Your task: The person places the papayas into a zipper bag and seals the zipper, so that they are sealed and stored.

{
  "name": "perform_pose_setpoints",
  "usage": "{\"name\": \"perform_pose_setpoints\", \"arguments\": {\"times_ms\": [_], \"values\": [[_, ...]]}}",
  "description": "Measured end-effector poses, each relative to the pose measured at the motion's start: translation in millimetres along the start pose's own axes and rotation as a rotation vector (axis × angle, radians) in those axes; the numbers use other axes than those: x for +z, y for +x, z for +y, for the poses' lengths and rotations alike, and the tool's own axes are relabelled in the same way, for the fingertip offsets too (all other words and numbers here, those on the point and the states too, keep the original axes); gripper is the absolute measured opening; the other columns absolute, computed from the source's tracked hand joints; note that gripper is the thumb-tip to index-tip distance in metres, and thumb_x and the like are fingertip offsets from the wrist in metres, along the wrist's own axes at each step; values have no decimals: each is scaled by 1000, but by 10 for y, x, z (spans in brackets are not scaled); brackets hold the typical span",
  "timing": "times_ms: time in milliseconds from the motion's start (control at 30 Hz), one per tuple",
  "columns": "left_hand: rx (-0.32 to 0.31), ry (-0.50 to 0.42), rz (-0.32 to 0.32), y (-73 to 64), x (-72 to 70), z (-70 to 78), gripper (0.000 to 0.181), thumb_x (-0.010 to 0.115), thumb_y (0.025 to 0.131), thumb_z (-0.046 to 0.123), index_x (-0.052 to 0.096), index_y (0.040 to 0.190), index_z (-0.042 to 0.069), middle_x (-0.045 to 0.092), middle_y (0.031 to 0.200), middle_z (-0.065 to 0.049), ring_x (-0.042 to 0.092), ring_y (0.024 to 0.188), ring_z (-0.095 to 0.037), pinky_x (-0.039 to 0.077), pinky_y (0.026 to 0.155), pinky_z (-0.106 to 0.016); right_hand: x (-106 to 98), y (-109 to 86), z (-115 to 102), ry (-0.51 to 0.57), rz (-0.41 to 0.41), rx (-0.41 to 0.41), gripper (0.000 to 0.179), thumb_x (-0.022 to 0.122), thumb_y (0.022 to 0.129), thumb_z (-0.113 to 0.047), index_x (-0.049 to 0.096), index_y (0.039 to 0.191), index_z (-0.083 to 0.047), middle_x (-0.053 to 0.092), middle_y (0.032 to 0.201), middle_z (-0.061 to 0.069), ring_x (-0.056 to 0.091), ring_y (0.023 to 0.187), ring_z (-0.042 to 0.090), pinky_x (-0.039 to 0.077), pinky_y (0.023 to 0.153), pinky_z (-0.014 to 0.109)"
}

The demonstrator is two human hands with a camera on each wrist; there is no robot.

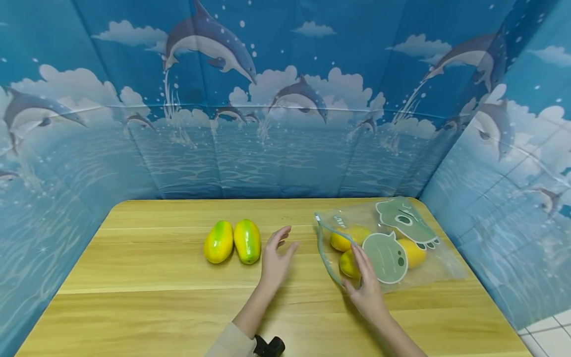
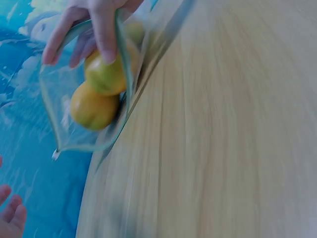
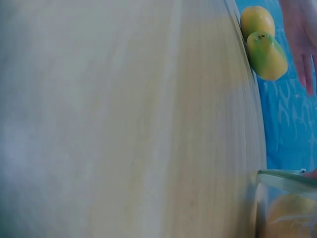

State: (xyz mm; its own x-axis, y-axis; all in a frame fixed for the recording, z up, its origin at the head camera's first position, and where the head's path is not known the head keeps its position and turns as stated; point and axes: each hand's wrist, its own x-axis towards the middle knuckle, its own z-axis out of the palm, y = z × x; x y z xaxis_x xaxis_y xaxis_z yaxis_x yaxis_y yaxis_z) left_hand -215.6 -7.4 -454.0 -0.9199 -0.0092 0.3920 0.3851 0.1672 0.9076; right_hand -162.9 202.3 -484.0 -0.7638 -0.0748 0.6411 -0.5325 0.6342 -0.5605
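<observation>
My right hand [image 1: 367, 290] grips the near edge of the mouth of a clear zip bag [image 1: 327, 258] with green cartoon prints. Inside the bag are several yellow fruits [image 1: 350, 264], partly hidden by the prints. In the left wrist view the right hand [image 2: 101, 25] has fingers over the bag's rim, and the mouth gapes. Between the bag and two loose fruits, my left hand [image 1: 274, 265] hovers empty with fingers loosely bent. The loose yellow-green fruits, mango-like or papaya-like, lie side by side: one on the left [image 1: 218, 242], one on the right [image 1: 247, 241], nearest that hand.
Everything lies on a light wooden table [image 1: 147, 317]. A blue dolphin-print curtain [image 1: 285, 148] stands behind it and along the sides. A small black device [image 1: 269, 346] sits at the left wrist by the beige sleeve [image 1: 232, 342].
</observation>
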Motion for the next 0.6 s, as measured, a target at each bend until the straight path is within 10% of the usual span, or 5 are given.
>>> {"name": "perform_pose_setpoints", "arguments": {"times_ms": [600], "values": [[4,155,375,-153,-818,-223,44,73,74,2,57,114,-5,59,114,-18,53,106,-32,42,93,-47,0,-6,30,24,-5,-5,96,69,50,30,35,136,5,34,139,24,20,132,2,20,104,8]]}}
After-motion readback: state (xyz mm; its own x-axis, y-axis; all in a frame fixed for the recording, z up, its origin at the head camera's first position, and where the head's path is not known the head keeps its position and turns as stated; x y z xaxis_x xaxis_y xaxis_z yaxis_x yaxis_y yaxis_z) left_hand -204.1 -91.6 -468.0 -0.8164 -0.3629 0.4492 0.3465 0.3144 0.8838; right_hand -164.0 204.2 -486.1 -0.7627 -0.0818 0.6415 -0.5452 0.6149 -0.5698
